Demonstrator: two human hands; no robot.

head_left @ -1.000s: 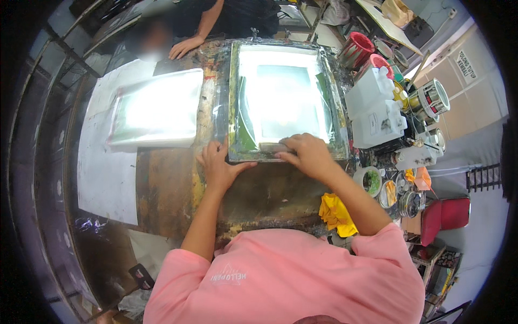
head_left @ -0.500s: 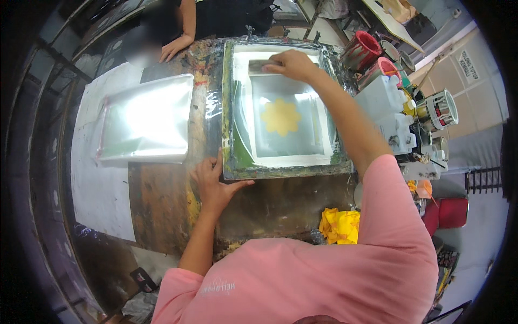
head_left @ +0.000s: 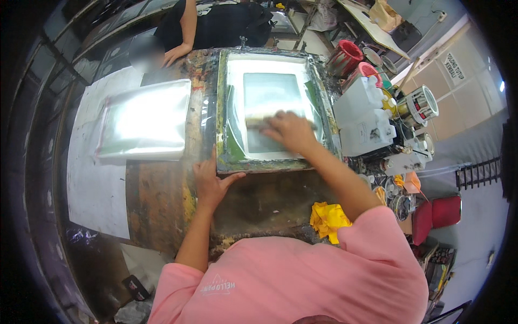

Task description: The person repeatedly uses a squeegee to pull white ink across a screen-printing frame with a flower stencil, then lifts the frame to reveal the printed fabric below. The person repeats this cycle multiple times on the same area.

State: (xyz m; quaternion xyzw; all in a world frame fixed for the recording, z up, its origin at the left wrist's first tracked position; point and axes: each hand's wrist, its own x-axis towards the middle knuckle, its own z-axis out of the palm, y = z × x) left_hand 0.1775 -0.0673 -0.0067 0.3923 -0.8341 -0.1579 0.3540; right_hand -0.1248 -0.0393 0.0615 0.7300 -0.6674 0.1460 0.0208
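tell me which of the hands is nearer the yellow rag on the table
Right, narrowly. The right hand is up on the printing screen, beyond the yellow rag. The left hand is at the frame's near left corner, farther left.

One printing frame (head_left: 272, 110), two red cans (head_left: 345, 56), one yellow rag (head_left: 328, 218).

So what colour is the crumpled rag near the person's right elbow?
Yellow. The crumpled rag lies on the worn table, seen in the head view.
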